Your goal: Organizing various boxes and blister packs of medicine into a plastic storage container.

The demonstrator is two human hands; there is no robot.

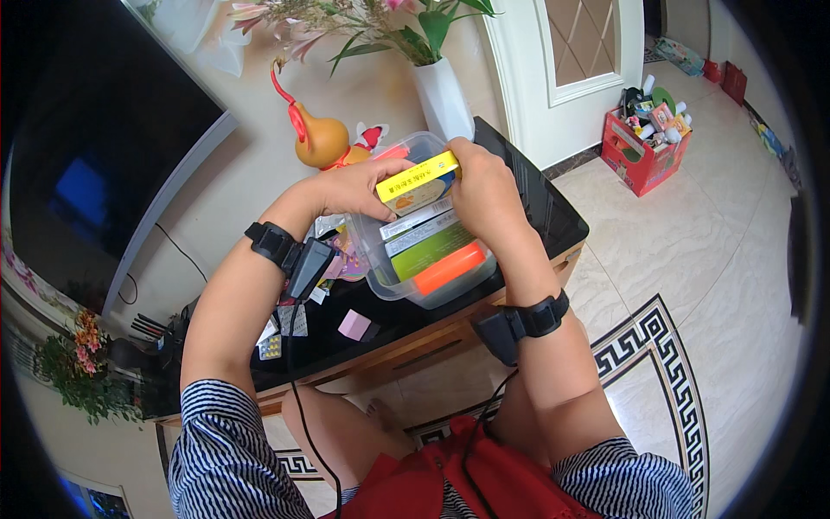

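Observation:
Both of my hands grip a yellow-and-white medicine box (pixel 418 185) above a clear plastic bin (pixel 382 289). My left hand (pixel 356 188) has its left end, with the thumb along the lower edge. The fingers of my right hand (pixel 483 188) close around the other end. Inside the bin, below the held box, white cartons (pixel 421 230) stand beside a green carton (pixel 431 253) and an orange container (pixel 450 267). A reddish item (pixel 392 152) shows at the bin's far side. The rest of the contents is hidden behind my hands and the box.
The bin stands on a black-topped cabinet (pixel 564 224). Around it are a white vase (pixel 444 97) of flowers, a gourd ornament (pixel 322 143), a pink box (pixel 355 324) and a blister pack (pixel 270 348). A television (pixel 104 130) hangs at left; a red carton (pixel 648 162) sits on the floor.

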